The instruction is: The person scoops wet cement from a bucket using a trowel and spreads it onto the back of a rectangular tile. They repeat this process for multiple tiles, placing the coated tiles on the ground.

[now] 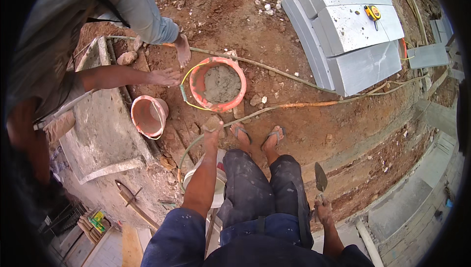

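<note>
My right hand [323, 210] is wrapped round the handle of a pointed trowel [320, 176], its blade up and bare beside my right knee. My left hand [212, 124] reaches forward, coated in grey-brown dirt; its fingers look loosely apart and nothing shows in them. Just beyond it stands an orange bucket [241, 90] filled with grey mortar [222, 85], its yellow wire handle lying over to the left. Another person's hand [165, 77] stretches with spread fingers toward that bucket's left side. A smaller orange bucket [149, 116] tips slightly to the left of it.
A hose [265, 111] crosses the dirt. Cut grey stone blocks [360, 26] are stacked at the far right with a yellow tape measure [373, 12] on top. A mortar-stained trough [105, 124] lies left; a white bucket [219, 184] stands by my left leg; a pickaxe [132, 201] lies lower left.
</note>
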Motion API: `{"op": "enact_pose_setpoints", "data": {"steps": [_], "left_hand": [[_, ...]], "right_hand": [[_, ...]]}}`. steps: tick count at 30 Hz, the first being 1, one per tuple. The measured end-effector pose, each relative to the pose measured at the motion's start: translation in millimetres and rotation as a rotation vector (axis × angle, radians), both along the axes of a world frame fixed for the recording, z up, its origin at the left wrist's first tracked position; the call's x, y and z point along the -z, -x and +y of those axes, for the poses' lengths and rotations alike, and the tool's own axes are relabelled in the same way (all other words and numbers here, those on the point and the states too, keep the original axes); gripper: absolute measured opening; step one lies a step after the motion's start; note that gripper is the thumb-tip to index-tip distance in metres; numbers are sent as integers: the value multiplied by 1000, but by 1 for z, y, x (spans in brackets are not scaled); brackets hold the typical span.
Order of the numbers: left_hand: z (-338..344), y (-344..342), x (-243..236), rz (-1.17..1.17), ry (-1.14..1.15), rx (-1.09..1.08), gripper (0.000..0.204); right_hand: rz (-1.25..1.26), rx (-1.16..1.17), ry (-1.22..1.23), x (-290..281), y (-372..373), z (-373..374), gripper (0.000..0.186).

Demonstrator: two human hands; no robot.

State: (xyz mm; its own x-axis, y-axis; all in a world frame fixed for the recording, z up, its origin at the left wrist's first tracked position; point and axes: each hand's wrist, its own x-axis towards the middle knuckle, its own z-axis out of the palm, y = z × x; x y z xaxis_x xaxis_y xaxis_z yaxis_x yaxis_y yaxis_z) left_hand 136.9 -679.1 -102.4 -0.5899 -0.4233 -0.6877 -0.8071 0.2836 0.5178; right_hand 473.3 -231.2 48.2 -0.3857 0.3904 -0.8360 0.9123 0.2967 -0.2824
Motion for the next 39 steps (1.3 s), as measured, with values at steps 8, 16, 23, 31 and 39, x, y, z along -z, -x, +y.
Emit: {"op": "enact_pose_setpoints", "data": {"steps": [8,16,23,31,39], "left_hand": [[-114,114,162,340,-72,-726,51],[-70,118,96,179,-248,-136,25],[84,129,-22,-64,-72,6,18],[257,87,-156,-276,-103,621,7],[599,53,-208,-376,-195,840,6]], "right_hand": [[-342,612,-97,-26,-48,-78,25],[-369,425,-142,-18,-114,-175,30],[-323,312,24,-33,-111,-170,22],[-144,211,-78,30,-160,-76,26],[-57,1266,-72,54,-181,136,28]]}}
